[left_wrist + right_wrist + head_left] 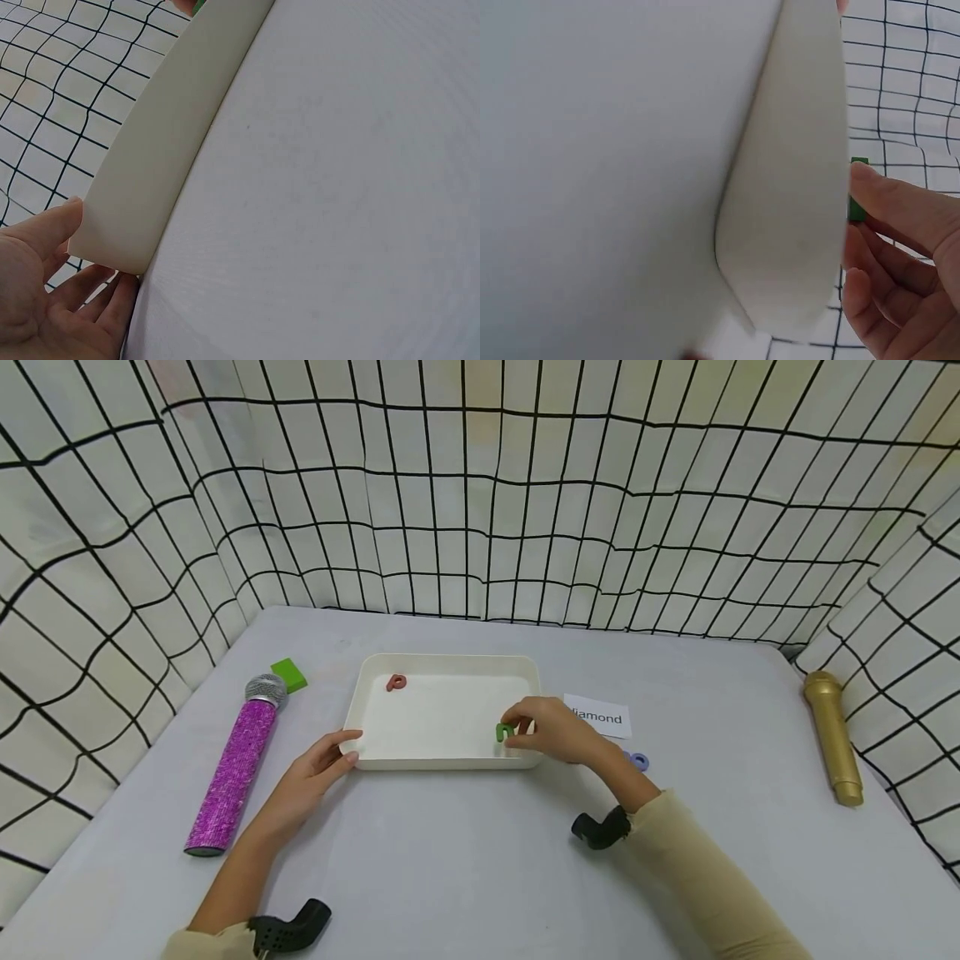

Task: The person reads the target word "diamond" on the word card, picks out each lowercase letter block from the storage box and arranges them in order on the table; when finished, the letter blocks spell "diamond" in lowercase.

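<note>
A shallow white tray (442, 714) lies in the middle of the table. My left hand (315, 770) grips its near left corner; in the left wrist view the thumb is at the rim and the fingers curl at the end wall (142, 172). Over the tray's right end, my right hand (555, 727) pinches a small green letter (504, 732), shaped like an n, between thumb and fingers. The right wrist view shows the green letter (858, 210) edge-on above the tray wall. A small red letter (396, 682) lies inside the tray near its far left corner.
A printed card (603, 718) ending in "iamond" and a blue piece (639, 762) lie right of the tray, partly behind my right arm. Leftward are a glittery pink microphone (236, 768) and a green block (289, 675). A gold microphone-shaped object (832, 739) lies far right. Black wire mesh surrounds the table.
</note>
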The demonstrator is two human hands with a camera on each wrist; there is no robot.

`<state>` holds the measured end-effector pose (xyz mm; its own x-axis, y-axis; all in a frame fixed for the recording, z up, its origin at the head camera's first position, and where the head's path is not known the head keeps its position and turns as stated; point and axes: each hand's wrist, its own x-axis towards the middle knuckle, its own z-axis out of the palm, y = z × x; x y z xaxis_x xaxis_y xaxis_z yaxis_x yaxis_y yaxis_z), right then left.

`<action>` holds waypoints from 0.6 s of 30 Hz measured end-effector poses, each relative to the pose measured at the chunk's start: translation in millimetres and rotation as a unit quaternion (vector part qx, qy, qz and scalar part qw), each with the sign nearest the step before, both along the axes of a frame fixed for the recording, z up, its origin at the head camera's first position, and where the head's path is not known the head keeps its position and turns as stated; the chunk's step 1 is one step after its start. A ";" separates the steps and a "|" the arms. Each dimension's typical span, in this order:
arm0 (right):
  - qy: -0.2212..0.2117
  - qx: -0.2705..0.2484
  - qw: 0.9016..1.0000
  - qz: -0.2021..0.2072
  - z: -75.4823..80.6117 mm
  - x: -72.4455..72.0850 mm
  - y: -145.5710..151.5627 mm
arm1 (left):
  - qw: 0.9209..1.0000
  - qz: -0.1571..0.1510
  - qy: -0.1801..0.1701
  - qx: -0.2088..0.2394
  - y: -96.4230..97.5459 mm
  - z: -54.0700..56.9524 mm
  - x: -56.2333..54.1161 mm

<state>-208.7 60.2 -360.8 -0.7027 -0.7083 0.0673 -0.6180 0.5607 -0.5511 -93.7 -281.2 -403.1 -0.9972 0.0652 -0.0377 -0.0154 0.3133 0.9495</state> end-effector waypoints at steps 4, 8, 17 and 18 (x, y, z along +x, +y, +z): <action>-0.009 0.003 1.000 -0.029 9.8 3.1 24.6 | 1.000 -0.001 0.003 0.001 -0.7 -0.6 0.5; -0.002 0.013 0.999 -0.051 13.5 4.9 54.3 | 1.000 -0.002 0.004 0.003 -0.3 0.2 0.4; 0.019 0.040 0.992 -0.115 5.2 7.6 122.4 | 1.000 0.001 -0.003 -0.004 0.5 -0.6 -0.8; 0.020 0.042 0.992 -0.121 3.9 8.1 128.8 | 1.000 0.001 -0.003 -0.004 0.7 -0.7 -1.0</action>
<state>-200.6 189.0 -356.9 -0.8502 -0.5244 0.0467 -0.4812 0.7380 -0.4731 -94.7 -280.6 -403.8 -0.9970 0.0637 -0.0445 -0.0218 0.3209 0.9468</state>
